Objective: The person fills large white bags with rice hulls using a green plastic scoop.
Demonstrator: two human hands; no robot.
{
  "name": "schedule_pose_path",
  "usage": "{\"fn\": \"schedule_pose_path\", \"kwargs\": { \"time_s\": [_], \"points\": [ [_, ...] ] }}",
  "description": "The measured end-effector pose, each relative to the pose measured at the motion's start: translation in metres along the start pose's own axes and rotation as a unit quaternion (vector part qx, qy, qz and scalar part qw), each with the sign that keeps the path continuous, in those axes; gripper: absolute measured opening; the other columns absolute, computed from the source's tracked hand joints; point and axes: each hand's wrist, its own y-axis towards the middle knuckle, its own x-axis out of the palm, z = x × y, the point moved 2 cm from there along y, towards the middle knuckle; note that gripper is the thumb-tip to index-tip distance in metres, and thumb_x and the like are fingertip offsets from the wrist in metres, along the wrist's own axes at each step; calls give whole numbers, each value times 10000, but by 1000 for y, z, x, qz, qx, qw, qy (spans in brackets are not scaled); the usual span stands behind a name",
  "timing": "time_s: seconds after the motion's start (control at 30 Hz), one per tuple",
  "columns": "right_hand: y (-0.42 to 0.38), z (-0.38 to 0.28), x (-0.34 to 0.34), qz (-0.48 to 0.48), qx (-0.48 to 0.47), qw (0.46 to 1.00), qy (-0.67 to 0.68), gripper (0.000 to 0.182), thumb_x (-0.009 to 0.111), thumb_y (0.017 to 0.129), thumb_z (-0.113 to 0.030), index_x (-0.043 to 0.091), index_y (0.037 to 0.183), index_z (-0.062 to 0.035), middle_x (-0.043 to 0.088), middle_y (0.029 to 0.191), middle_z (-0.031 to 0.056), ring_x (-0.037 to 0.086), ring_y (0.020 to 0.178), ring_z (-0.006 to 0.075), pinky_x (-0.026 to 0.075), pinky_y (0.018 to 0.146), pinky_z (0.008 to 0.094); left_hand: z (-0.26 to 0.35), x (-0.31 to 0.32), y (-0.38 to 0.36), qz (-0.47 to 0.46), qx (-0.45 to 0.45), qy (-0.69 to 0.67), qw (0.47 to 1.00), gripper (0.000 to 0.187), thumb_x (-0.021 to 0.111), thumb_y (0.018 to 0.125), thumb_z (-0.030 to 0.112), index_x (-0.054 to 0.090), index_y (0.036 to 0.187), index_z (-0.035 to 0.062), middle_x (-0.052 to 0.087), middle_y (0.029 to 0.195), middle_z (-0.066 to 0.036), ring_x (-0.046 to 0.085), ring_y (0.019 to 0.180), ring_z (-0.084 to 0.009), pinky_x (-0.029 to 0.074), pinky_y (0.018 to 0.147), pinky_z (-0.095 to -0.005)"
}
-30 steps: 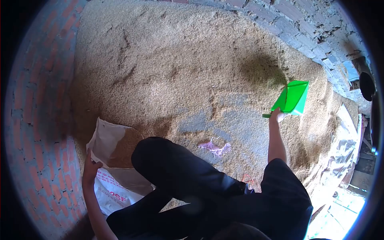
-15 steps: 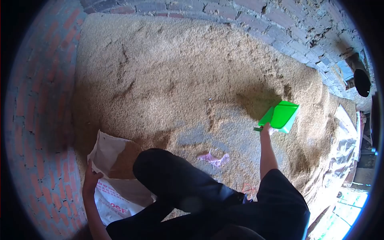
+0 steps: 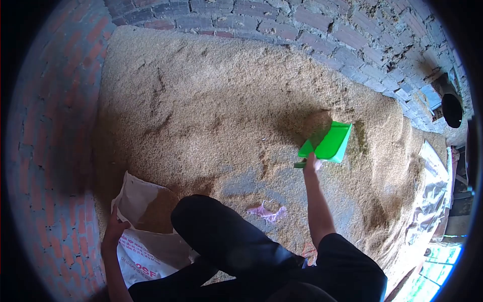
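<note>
My right hand point(image 3: 312, 162) is closed round the handle of a bright green dustpan point(image 3: 333, 142). Its mouth meets the heap of loose tan grain or husk point(image 3: 216, 85), and some of that material lies at its left edge. At lower left my left hand point(image 3: 115, 226) grips the rim of a white printed sack point(image 3: 142, 257). The sack stands with its mouth spread, and brown-tan material shows inside. My fingers on the rim are partly hidden.
A brick wall point(image 3: 55, 141) rises close on the left, and another brick wall point(image 3: 282, 22) runs behind the heap. A pinkish crumpled scrap point(image 3: 267, 212) lies on the floor by my knee point(image 3: 201, 216). Shiny sheeting point(image 3: 427, 186) hangs at the right.
My right hand and the dustpan have moved left, into the darker hollow of the heap, where loose material is now stirred up. The left hand still holds the sack's rim.
</note>
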Motion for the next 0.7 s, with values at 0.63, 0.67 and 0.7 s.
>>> {"fn": "schedule_pose_path", "kwargs": {
  "time_s": [0.63, 0.67, 0.7],
  "points": [
    [-181, 72, 120, -420, 132, 898, -10, 214, 580, 774, -137, 488, 924, -17, 479, 676, 83, 485, 458, 188, 436, 400, 315, -7, 2, -5, 48, -11, 37, 998, 907, 616, 654, -22, 165, 1438, 36, 455, 1293, -134, 490, 1108, -229, 437, 886, -316],
    [-180, 74, 121, -432, 138, 891, -18, 214, 580, 774, -137, 488, 924, -17, 479, 676, 83, 485, 458, 188, 436, 400, 315, -4, 2, -6, 39, -9, 28, 999, 918, 633, 648, -7, 169, 1439, 47, 397, 1366, -138, 432, 1217, -240, 398, 965, -320],
    [-176, 76, 122, -428, 148, 892, -14, 188, 576, 783, -132, 487, 907, -21, 477, 667, 80, 477, 450, 184, 437, 397, 309, 2, 4, -9, 39, -1, 32, 999, 917, 636, 644, -5, 177, 1436, 45, 399, 1364, -136, 421, 1226, -242, 394, 969, -323]
  ]
}}
